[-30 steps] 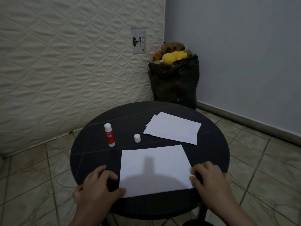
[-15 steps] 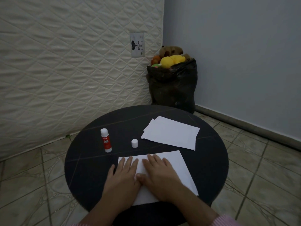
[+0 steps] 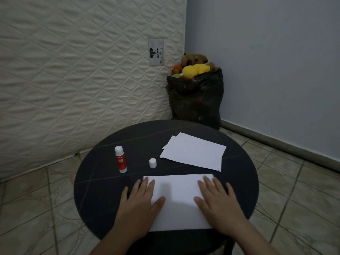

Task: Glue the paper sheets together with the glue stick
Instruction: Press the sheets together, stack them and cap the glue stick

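Near sheet [image 3: 176, 201] at table's [image 3: 95, 199] near edge is pinned flat by left hand [image 3: 139, 201] and right hand [image 3: 219, 203], fingers straight, nothing gripped, probably pressing the bond. Glue stick [image 3: 120, 159] stands uncapped toward left edge, cap [image 3: 152, 163] beside it; spare sheets [image 3: 193, 151] are parked at far right.

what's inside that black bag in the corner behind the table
At the open top of the black bag sit stuffed toys: a yellow one, a brown one behind it, and something orange and green at the left. Whatever lies lower is hidden by the bag's dark plastic.
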